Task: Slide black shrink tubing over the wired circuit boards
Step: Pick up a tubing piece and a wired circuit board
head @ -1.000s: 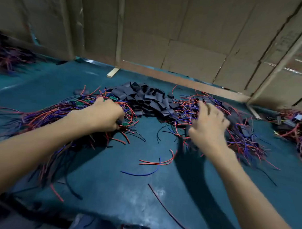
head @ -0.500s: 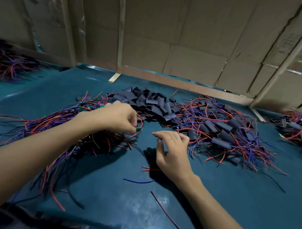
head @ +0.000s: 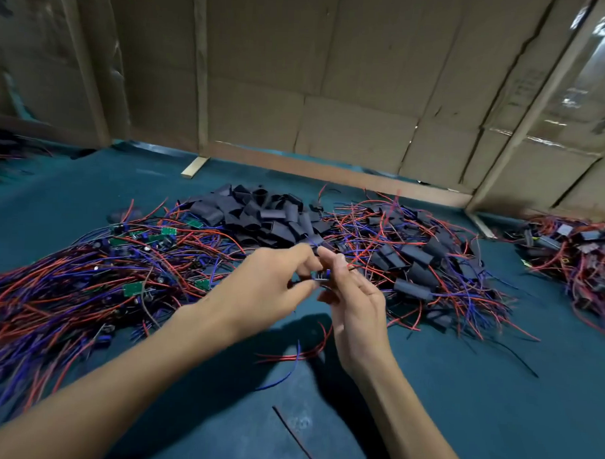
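My left hand [head: 268, 283] and my right hand [head: 353, 299] meet above the middle of the teal table [head: 460, 389]. Between their fingertips sits a small dark part with blue on it [head: 321, 276]; both hands pinch it, and most of it is hidden by fingers. A heap of bare green circuit boards with red and blue wires [head: 97, 277] lies to the left. Loose black shrink tubing pieces [head: 264, 214] are piled behind the hands. To the right lies a heap of boards with tubing on them [head: 423, 268].
Cardboard walls [head: 333, 93] close off the back of the table. Another wire heap [head: 574, 252] lies at the far right edge, one more [head: 9, 150] at the far left. Loose red and blue wires [head: 289, 359] and a dark strand [head: 294, 438] lie near me.
My right hand came back from the right-hand heap toward the middle. My left hand lifted off the left heap, and the two hands have come together on a small part.
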`<state>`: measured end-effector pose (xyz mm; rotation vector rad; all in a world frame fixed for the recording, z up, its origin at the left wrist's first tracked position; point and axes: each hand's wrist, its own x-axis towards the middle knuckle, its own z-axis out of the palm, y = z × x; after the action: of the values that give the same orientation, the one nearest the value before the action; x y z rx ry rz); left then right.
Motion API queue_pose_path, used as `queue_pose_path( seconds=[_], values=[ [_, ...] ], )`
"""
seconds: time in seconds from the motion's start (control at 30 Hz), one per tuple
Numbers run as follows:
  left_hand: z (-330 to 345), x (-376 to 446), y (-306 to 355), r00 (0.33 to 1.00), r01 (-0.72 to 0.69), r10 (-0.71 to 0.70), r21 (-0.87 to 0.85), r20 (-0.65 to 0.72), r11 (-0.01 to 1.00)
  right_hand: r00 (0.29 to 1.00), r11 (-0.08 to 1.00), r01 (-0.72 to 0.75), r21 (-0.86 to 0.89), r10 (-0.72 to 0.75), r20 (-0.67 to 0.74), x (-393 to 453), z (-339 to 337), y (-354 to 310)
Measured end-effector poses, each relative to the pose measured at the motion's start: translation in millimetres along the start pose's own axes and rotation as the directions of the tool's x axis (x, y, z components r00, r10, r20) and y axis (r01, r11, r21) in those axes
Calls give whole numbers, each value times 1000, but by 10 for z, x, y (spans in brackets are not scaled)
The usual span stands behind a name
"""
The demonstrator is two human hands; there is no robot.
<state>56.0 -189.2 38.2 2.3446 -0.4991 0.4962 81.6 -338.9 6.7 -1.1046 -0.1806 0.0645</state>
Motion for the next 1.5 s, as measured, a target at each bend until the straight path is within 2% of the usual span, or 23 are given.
queue_pose_path(
  seconds=[0.1, 0.17, 0.23, 0.3, 0.33, 0.4, 0.43, 0.5, 0.53, 0.6, 0.7, 0.87, 1.0, 1.07, 1.1, 1.13, 1.17, 1.2, 1.23, 1.27, 1.33, 1.4, 1.5],
  values=[
    [103, -78, -15, 999, 49, -49, -2, -20, 999, 1000, 997, -27, 78, 27, 0, 34, -23, -33],
    [113, -134, -10, 998, 58, -60, 67, 31, 996, 998, 990, -37, 133, 43, -45, 86, -43, -66],
    [88, -178, -18, 974, 51, -94, 204, 205, 978, 993, 974, -45, 221, 68, -98, 145, -112, -100],
    [49, -177, -66, 899, 86, -202, 296, 389, 951, 989, 948, -56, 313, 97, -115, 190, -200, -126],
    [13, -134, -104, 865, 154, -268, 284, 424, 946, 988, 936, -67, 345, 111, -111, 205, -241, -138],
    [-63, 12, -230, 875, 275, -345, 240, 339, 931, 986, 932, -86, 352, 131, -107, 222, -308, -153],
    [-102, 122, -324, 911, 267, -336, 280, 240, 922, 985, 941, -93, 326, 134, -105, 232, -327, -153],
    [-139, 367, -545, 972, 152, -225, 538, 73, 829, 985, 961, -113, 254, 141, -97, 227, -333, -136],
    [-136, 488, -650, 980, 86, -183, 669, 76, 739, 985, 965, -121, 234, 145, -89, 214, -323, -120],
    [-98, 713, -798, 968, -27, -181, 784, 176, 620, 988, 966, -121, 230, 141, -70, 191, -299, -97],
    [9, 915, -886, 930, -80, -254, 819, 267, 568, 990, 969, -120, 214, 132, -41, 180, -263, -85],
    [56, 1023, -915, 908, -26, -309, 772, 285, 635, 989, 980, -132, 148, 141, -48, 165, -249, -62],
    [6, 1059, -827, 867, 249, -468, 663, 172, 705, 988, 983, -129, 132, 138, -64, 172, -253, -51],
    [-68, 991, -775, 849, 440, -515, 382, 117, 813, 990, 990, -106, 91, 114, -85, 177, -258, -33],
    [-98, 928, -739, 848, 502, -520, 158, 101, 850, 991, 994, -89, 67, 95, -92, 176, -258, -21],
    [-112, 854, -694, 846, 532, -523, -114, 99, 839, 993, 997, -64, 45, 68, -95, 175, -257, -9],
    [-99, 777, -635, 836, 536, -529, -418, 145, 733, 995, 999, -31, 20, 32, -95, 173, -254, 2],
    [-62, 703, -592, 827, 516, -511, -675, 234, 527, 995, 1000, 6, -14, -7, -96, 170, -248, 13],
    [-8, 641, -562, 824, 481, -472, -827, 313, 291, 994, 998, 40, -53, -45, -100, 162, -238, 27],
    [54, 589, -551, 820, 438, -448, -895, 357, 89, 991, 993, 72, -92, -82, -107, 152, -233, 41],
    [171, 524, -538, 809, 348, -436, -919, 393, -184, 981, 974, 133, -181, -155, -115, 130, -223, 75],
    [257, 463, -532, 812, 269, -421, -899, 405, -345, 974, 947, 176, -269, -208, -94, 96, -205, 112],
    [351, 398, -498, 815, 247, -393, -869, 426, -430, 962, 903, 220, -368, -264, -74, 69, -186, 134]
  ],
)
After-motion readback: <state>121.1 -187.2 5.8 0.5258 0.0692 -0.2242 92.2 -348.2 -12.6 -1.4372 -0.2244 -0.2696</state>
